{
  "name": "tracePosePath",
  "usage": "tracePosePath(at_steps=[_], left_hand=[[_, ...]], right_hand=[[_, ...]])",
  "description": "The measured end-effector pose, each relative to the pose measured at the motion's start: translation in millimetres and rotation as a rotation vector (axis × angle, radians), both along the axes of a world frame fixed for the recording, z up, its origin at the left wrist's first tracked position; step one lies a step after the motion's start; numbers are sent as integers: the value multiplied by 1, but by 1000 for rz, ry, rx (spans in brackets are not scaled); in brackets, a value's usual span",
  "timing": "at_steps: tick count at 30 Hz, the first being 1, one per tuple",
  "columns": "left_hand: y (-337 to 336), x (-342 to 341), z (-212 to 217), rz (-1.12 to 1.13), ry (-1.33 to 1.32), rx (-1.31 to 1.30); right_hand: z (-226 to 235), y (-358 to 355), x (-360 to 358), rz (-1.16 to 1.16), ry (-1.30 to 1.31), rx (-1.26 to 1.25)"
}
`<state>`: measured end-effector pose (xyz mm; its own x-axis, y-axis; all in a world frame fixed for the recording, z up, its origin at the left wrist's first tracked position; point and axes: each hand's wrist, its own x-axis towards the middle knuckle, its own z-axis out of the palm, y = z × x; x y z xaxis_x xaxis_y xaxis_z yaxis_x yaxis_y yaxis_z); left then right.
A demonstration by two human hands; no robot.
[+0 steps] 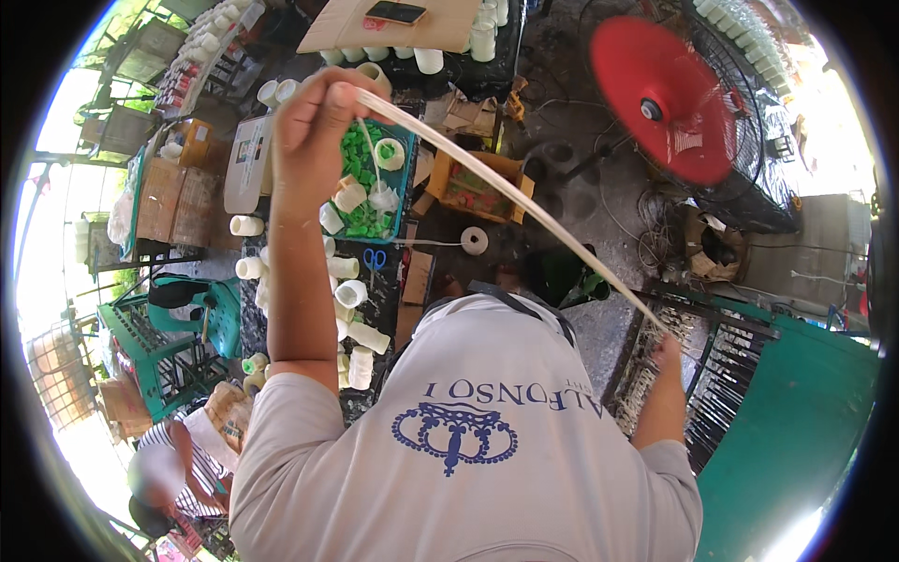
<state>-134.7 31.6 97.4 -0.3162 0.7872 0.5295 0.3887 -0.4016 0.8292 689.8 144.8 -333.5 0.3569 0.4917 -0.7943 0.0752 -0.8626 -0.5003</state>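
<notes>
So the whole thing hinges on that pale strip [510,192]. It's pulled taut between both hands, long axis running from about 10 o'clock down to 4 o'clock across the view. The upper end is pinched in the left hand [314,126], which is raised high with the arm nearly straight up from the shoulder, fingers clenched around the strip. The lower end runs to the right hand [667,351] out at 4 o'clock, arm stretched down and away beside the dark metal rack [726,375]. I can't really tell how that hand is gripping since it's small and partly hidden, but the strip ends right there. A thinner loose strand dangles from the left hand toward the tray [405,192] of green and white spools. The red fan [663,98] sits at 1 o'clock, well apart from the strip. Neither hand is really "nearer": each holds one end.
</notes>
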Motion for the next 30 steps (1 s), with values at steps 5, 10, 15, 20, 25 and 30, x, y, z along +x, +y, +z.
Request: tracePosePath(at_steps=[5, 10, 15, 20, 25, 30], left_hand=[[-14, -9, 23, -128, -191, 149], [-36, 18, 53, -8, 129, -90], [-17, 76, 34, -22, 783, -417], [-21, 96, -20, -52, 650, -532], [-23, 93, -35, -117, 524, -493], [-38, 86, -48, -109, 403, -523]], right_hand=[[-82, -34, -152, 233, 36, -244], [-120, -27, -274, 840, -150, -291], [-43, 1, -396, 1035, -41, 481], [193, -8, -522, 912, 696, 779], [344, -27, -554, 1363, 505, 1241], [366, -31, -566, 1496, 466, 1191]])
